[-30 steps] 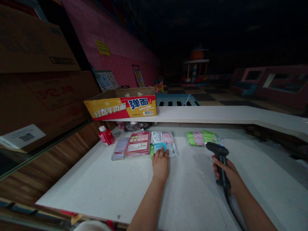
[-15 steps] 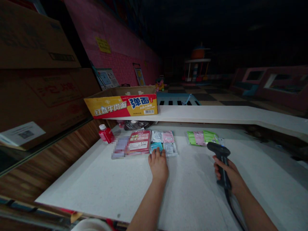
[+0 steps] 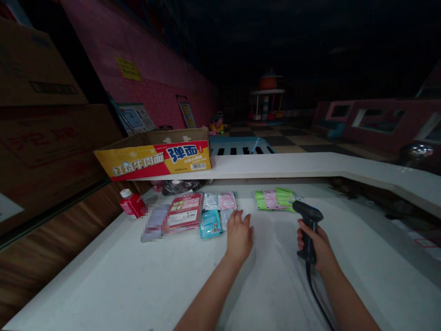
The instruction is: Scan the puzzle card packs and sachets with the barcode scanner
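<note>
My left hand (image 3: 239, 234) lies flat on the white counter (image 3: 172, 280) with its fingers stretched out, fingertips at the edge of a whitish packet (image 3: 225, 217). Just left of it lies a blue packet (image 3: 210, 224). A red packet (image 3: 185, 212) and two small packets, white (image 3: 211, 201) and pink (image 3: 228, 200), lie beyond. My right hand (image 3: 317, 246) is wrapped round the grip of a black barcode scanner (image 3: 307, 220), whose head points toward green and pink packets (image 3: 274, 199). The scanner's cable runs down beside my right forearm.
A yellow and red cardboard box (image 3: 155, 154) stands on the raised white ledge (image 3: 310, 165). A red bottle with a white cap (image 3: 132, 202) stands at the counter's left side. A dark bag (image 3: 181, 185) lies under the ledge. Large cartons (image 3: 41, 115) are stacked at left.
My left hand has come off the blue packet and shifted right, so the packet now lies uncovered beside it. The view has swung right. My right hand still holds the scanner.
</note>
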`<control>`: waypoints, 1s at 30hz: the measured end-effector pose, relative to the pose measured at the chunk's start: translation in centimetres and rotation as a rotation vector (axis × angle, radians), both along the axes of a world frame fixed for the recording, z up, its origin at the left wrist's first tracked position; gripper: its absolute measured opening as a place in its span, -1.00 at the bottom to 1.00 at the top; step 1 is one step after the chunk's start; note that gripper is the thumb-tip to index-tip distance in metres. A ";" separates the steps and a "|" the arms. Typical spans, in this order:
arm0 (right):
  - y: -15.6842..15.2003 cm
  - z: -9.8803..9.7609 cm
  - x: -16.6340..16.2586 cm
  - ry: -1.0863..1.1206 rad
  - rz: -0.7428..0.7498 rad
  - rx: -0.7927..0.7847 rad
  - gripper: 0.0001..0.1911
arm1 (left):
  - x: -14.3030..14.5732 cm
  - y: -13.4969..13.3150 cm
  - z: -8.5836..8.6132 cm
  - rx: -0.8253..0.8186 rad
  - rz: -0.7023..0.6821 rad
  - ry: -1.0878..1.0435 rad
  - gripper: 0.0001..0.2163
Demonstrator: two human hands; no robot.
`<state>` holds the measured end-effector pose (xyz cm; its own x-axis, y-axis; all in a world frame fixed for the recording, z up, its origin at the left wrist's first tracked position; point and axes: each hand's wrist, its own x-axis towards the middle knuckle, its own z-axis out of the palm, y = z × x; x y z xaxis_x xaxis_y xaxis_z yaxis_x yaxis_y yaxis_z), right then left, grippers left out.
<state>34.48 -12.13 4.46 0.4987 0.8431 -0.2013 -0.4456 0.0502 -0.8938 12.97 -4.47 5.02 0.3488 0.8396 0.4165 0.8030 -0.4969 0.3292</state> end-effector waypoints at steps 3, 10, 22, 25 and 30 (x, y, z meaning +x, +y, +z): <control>0.2 0.2 0.1 0.032 -0.069 0.030 -0.48 | 3.4 1.5 0.7 -0.078 -0.094 -0.050 -0.62; 0.6 0.4 0.2 0.083 -0.220 0.036 -0.47 | 11.1 6.5 1.1 -0.164 -0.152 -0.071 -0.71; 0.9 1.0 0.1 0.111 -0.224 0.014 -0.47 | 17.0 9.4 1.1 -0.346 0.292 -0.073 -0.67; 0.8 0.9 0.1 0.105 -0.229 0.015 -0.48 | 17.1 10.0 1.0 -0.386 0.312 -0.103 -0.76; 0.9 0.8 0.0 0.098 -0.239 0.031 -0.48 | 16.3 10.0 1.3 -0.401 0.150 -0.284 -0.85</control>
